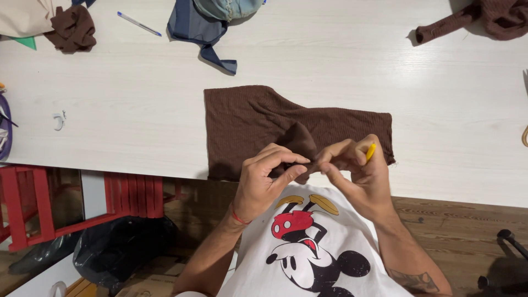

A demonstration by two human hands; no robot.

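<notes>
Both hands pinch brown cloth at the table's near edge: left hand, right hand also gripping a yellow tool.

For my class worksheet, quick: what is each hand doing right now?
Left hand: fingers pinching the brown fabric.
Right hand: pinching the same fabric, yellow tool tucked in it.

Brown ribbed cloth ctr; yellow tool in right hand; white wood-grain table; blue pen upper left; red stool lower left.

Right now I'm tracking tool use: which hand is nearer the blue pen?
Left. The left hand pinches brown fabric below the blue pen; the right hand sits farther right.
</notes>
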